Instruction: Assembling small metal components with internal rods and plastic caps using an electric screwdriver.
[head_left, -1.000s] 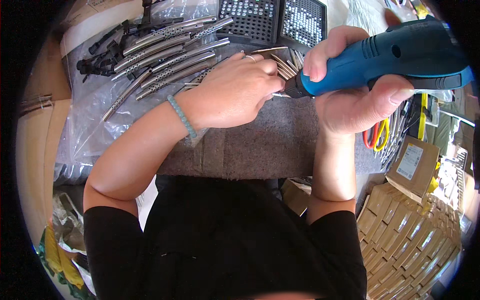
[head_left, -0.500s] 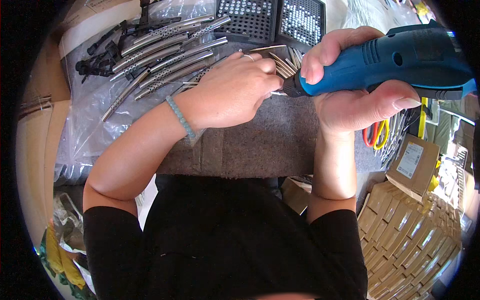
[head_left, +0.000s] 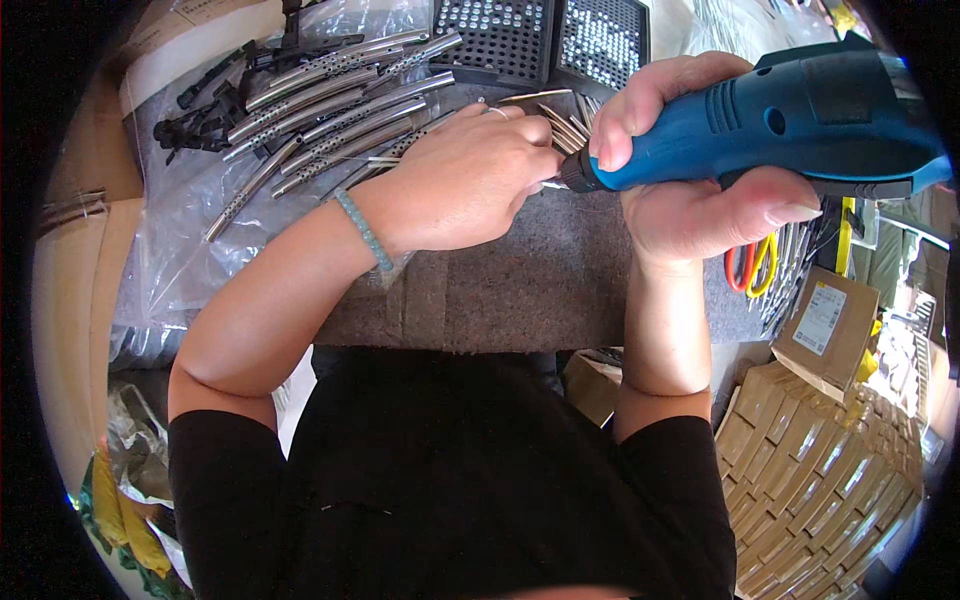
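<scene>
A blue power screwdriver (head_left: 750,120) with a black nose lies across my right hand (head_left: 690,190). My right fingers wrap over its front and the thumb rests along its underside. The black nose points left, against the fingertips of my left hand (head_left: 480,175). My left hand is closed, knuckles up, over the work surface; what it pinches is hidden under the fingers. Beside its wrist, a perforated metal tube (head_left: 405,145) runs under the hand. Thin metal rods (head_left: 568,125) lie just beyond my left fingertips.
Curved perforated metal tubes (head_left: 345,120) and black plastic parts (head_left: 205,120) lie on clear plastic at the left. Two black trays (head_left: 550,65) of small pieces stand at the back. Red and yellow handles (head_left: 755,268) sit at the right, above stacked cartons (head_left: 820,480).
My right hand and the power screwdriver have shifted slightly left, bringing the nose closer to my left fingertips. My left hand stays nearly in place.
</scene>
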